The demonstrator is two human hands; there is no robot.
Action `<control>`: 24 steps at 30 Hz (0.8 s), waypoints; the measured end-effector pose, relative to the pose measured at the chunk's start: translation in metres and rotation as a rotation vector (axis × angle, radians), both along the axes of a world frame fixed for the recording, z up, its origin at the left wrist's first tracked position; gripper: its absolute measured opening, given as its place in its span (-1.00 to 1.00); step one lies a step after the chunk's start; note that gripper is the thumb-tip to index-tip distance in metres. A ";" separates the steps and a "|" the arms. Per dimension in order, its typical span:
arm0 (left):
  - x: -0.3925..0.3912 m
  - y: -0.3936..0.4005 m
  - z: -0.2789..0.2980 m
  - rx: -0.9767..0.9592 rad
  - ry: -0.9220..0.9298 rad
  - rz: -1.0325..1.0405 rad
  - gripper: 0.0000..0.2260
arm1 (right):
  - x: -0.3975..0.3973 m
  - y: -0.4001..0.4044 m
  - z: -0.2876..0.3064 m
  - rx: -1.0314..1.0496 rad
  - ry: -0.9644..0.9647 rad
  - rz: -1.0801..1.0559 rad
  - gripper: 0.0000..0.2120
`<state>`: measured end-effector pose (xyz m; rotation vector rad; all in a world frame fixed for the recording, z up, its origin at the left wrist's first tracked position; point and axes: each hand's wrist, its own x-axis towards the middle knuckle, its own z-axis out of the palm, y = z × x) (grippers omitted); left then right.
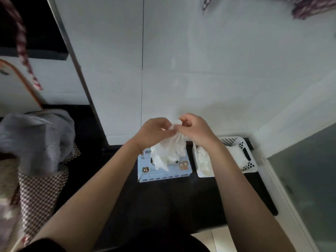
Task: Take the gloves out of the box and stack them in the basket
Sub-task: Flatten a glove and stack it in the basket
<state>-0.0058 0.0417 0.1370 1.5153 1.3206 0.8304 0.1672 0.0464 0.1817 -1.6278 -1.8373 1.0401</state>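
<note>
A light blue glove box (164, 172) marked XL lies on the dark surface against the white wall. A thin white glove (170, 151) hangs above the box's opening, its lower end reaching down to the box. My left hand (152, 132) and my right hand (195, 130) both pinch the glove's top edge, close together. To the right of the box stands a white perforated basket (251, 161) with white gloves (204, 160) lying flat inside; my right forearm crosses over its left part.
A dark counter (163, 206) carries the box and basket. A checked bag with grey plastic (36, 140) stands at the left. A white wall (200, 70) rises behind, and a glass panel (309, 179) borders the right side.
</note>
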 end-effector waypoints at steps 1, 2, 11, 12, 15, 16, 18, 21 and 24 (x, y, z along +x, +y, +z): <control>-0.001 0.001 0.011 -0.002 -0.032 0.011 -0.88 | 0.000 0.003 0.007 0.026 0.046 -0.016 -0.88; -0.004 0.002 0.023 0.010 -0.061 0.029 -0.88 | 0.000 0.004 0.017 0.058 0.087 -0.031 -0.92; -0.005 0.000 0.065 0.162 -0.073 0.051 -0.87 | -0.010 0.003 0.066 0.325 0.149 -0.096 -0.90; -0.004 -0.001 0.066 0.181 -0.052 0.065 -0.91 | -0.009 0.002 0.067 0.342 0.152 -0.116 -0.88; -0.004 -0.003 0.067 0.151 -0.103 0.103 -0.82 | 0.000 0.001 0.068 0.353 0.154 -0.207 -0.78; -0.005 -0.004 0.070 0.116 -0.168 0.107 -0.72 | 0.002 0.001 0.068 0.339 0.147 -0.222 -0.76; -0.006 -0.007 0.075 0.057 -0.273 0.088 -0.56 | 0.008 -0.004 0.071 0.308 0.149 -0.190 -0.76; -0.004 -0.011 0.085 -0.013 -0.301 0.011 -0.54 | 0.012 -0.015 0.077 0.265 0.120 0.040 -0.48; 0.000 -0.012 0.086 -0.052 -0.276 -0.028 -0.50 | 0.008 -0.019 0.079 0.238 0.065 0.174 -0.61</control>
